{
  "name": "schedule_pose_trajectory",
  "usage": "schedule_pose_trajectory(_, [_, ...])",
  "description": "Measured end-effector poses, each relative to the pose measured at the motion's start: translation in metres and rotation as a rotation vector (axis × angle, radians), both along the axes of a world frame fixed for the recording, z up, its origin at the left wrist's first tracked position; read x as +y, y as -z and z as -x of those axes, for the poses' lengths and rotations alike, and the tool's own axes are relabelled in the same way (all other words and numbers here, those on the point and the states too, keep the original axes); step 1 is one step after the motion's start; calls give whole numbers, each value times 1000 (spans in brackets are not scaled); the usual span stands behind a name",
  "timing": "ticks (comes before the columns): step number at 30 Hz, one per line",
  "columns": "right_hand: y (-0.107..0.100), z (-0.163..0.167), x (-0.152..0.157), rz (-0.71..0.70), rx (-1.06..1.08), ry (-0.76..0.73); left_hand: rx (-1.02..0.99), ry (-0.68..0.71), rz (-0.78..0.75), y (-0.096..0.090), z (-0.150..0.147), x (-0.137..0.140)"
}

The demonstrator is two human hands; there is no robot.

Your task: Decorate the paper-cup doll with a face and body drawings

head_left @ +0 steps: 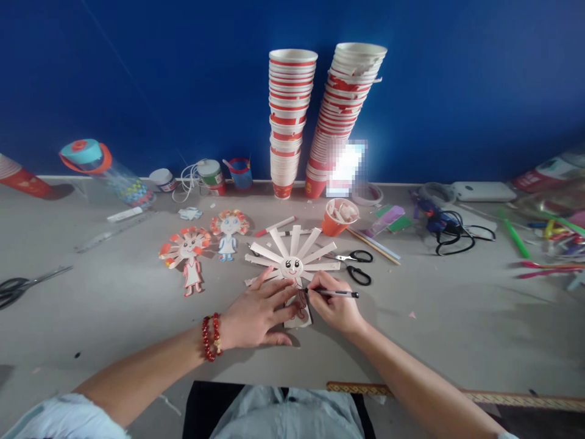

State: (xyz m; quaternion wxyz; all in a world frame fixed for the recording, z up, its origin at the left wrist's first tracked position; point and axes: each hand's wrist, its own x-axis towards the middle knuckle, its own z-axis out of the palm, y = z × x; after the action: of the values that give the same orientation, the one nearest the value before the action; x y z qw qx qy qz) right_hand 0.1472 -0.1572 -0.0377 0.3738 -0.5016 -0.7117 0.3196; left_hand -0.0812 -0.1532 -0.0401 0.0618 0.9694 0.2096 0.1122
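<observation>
1. The right hand (337, 308) pinches a black pen (345, 294) between thumb and fingers; its barrel lies nearly sideways, the tip pointing left of those fingers.
2. The left hand (256, 314) is palm down, its fingers loosely spread over the pale body piece (304, 320), gripping nothing.
3. That piece runs lengthwise from the smiling paper face (292, 272), just beyond the left fingertips, back toward the shirt (292, 417); the pen crosses this axis.
4. It sits just left of the right fingers, but the left hand is nearer, touching it. Whether the tip touches paper, I can't tell.
</observation>
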Motion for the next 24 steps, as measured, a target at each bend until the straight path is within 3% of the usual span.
schedule_pose_trajectory(12, [0,-2,-1,-53,-8,-35,-8,-10,0,1,0,0])
schedule_pose_trajectory(24, [-1,-3,-3,5,19,-84,15,0,-34,0,0,0])
